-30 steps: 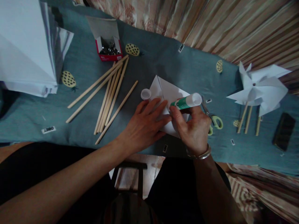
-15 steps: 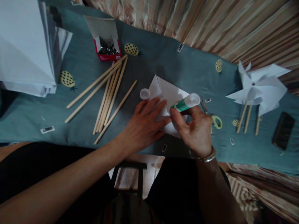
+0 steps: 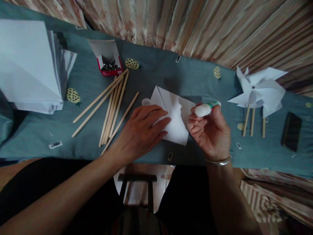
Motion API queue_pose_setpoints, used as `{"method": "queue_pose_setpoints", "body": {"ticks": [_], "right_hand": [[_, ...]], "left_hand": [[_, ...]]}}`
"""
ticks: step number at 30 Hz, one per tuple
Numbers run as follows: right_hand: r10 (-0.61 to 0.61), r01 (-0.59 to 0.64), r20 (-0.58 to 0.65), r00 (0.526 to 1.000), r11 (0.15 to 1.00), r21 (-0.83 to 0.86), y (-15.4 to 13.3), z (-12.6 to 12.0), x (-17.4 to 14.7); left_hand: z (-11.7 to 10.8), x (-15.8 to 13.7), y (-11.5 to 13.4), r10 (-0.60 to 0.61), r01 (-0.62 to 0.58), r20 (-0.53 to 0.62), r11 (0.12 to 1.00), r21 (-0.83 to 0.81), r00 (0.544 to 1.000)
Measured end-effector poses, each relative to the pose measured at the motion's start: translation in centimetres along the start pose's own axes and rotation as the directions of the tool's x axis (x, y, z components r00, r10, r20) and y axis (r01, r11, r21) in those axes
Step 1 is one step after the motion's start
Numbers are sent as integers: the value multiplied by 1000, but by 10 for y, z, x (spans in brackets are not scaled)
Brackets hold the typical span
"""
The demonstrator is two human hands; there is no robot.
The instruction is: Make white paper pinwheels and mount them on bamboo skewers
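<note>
A square sheet of white paper (image 3: pixel 177 124) lies on the cloth in front of me, with a dark line running in from its far corner. My left hand (image 3: pixel 145 129) rests over the paper's left side, its fingers stretched out and holding nothing. Just beyond those fingers sits a round white cap (image 3: pixel 146 101), partly covered by the hand. My right hand (image 3: pixel 210 130) is closed around a green and white glue stick (image 3: pixel 203 110), above the paper's right edge. The stick's rounded white end points left, towards the camera.
Wooden sticks (image 3: pixel 114 107) lie left of my hands, below an open red box (image 3: pixel 110 67) of shiny metal pieces. A tall paper stack (image 3: pixel 26 62) stands far left. On the right are white paper pinwheels (image 3: pixel 259 88) on sticks and a dark phone (image 3: pixel 291 131). A curtain (image 3: pixel 195 29) hangs behind.
My right hand has lifted the glue stick off the paper to the right and turned it over. My left hand has slid slightly left. The scissors are now hidden; the view has shifted.
</note>
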State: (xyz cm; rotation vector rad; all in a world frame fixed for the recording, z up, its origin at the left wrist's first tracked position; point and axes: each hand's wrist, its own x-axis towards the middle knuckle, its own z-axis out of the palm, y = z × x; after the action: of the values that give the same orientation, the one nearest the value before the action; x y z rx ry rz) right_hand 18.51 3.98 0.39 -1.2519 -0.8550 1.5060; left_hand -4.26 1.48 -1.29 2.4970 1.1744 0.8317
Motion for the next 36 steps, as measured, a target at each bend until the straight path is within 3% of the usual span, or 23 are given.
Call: {"method": "queue_pose_setpoints", "body": {"ticks": [4,8,15,18,20,23,25,27,29,33,36], "right_hand": [[1,2,-24,1000,996,91,5,6,-2],[25,-34,92,995,995,99,8,9,-2],[64,-87,103,993,967,239,14,13,-4],[77,-102,118,990,969,225,15,13,-6],[83,-111,138,987,972,205,15,13,-8],[91,-119,137,986,971,209,15,17,-11],[96,-125,135,986,965,229,15,22,-13],[101,-136,139,985,954,266,15,28,-15],[108,-148,148,983,944,294,15,32,-16],[109,-157,171,979,940,302,15,34,-16],[89,-142,180,980,941,308,16,33,-15]], "left_hand": [[-17,3,-18,-161,178,-121,973,150,980],[-14,1,-34,-209,212,-36,961,179,977],[-14,9,-42,-309,310,-50,951,3,950],[-21,13,-36,-420,391,-111,895,-213,901],[-24,12,-28,-547,435,-123,766,-474,828],[-26,9,-12,-697,416,57,358,-836,715],[-24,7,-2,-705,389,221,85,-917,674],[-22,7,5,-688,381,328,-80,-921,648],[-21,7,9,-678,377,368,-143,-915,636],[-20,8,11,-679,376,374,-154,-914,631],[-19,7,10,-664,362,409,-217,-906,626]]}}
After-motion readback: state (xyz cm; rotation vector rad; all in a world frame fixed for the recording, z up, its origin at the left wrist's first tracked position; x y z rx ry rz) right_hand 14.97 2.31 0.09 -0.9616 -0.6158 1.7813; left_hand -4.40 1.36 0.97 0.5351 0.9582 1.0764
